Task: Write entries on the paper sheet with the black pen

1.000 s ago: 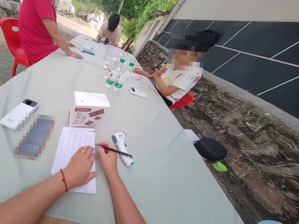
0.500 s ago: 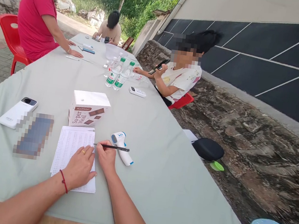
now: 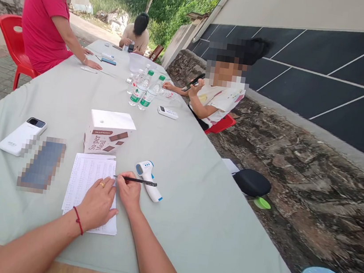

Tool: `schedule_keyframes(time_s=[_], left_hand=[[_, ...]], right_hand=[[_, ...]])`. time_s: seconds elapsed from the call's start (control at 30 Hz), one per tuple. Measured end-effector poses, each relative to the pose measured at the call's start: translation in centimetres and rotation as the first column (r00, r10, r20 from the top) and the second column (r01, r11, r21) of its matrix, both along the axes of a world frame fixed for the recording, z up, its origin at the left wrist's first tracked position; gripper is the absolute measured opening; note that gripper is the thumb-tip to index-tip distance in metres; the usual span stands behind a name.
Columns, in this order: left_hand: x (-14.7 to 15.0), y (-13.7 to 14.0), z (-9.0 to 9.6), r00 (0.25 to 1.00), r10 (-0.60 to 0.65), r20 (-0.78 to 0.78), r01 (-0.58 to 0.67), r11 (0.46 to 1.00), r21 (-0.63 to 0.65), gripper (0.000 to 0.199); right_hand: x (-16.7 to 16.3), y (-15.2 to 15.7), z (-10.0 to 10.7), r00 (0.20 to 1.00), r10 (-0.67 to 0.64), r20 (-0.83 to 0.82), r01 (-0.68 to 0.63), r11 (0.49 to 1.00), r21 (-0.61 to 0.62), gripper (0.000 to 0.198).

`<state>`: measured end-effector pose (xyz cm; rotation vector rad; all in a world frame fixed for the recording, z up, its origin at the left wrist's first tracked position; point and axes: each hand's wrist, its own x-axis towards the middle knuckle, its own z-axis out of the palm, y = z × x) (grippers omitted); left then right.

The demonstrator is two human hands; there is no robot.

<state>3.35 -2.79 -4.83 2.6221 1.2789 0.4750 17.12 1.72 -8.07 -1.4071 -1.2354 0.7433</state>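
Observation:
My left hand (image 3: 98, 204) lies flat on the sheets of paper (image 3: 78, 185), its fingers stretched toward the top right. Columns of small writing cover the top sheet. At the paper's right edge, my right hand (image 3: 129, 194) grips a black pen (image 3: 141, 181), its tip pointing left onto the sheet. Just beyond that hand rests a white and blue infrared thermometer (image 3: 148, 179). A white and brown box (image 3: 110, 134) stands behind the papers. To the left lie a white power bank (image 3: 23, 135) and a blurred dark phone-like slab (image 3: 42, 165).
Water bottles (image 3: 139, 88) with green caps stand farther up the cloth-covered table (image 3: 190, 227), near a small white device (image 3: 167, 112). A person in pink (image 3: 46, 15) leans at the left; another person (image 3: 220, 97) sits at the right with a phone. Someone else (image 3: 136, 36) sits at the far end.
My hands, the pen and the papers have hardly moved. The person at the far end has raised a hand slightly.

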Motion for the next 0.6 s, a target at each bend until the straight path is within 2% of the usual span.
schedule_keyframes(time_s=[0.2,0.6], left_hand=[[0.07,-0.01,0.24,0.999,0.0,-0.047,0.0,1.0,0.0,0.045],[-0.02,0.06,-0.11,1.0,0.002,0.013,-0.002,1.0,-0.004,0.043]], right_hand=[[-0.11,-0.07,0.18,1.0,0.008,0.029,-0.008,1.0,-0.006,0.014],[0.05,-0.06,0.04,0.999,0.017,0.028,-0.017,1.0,0.005,0.011]])
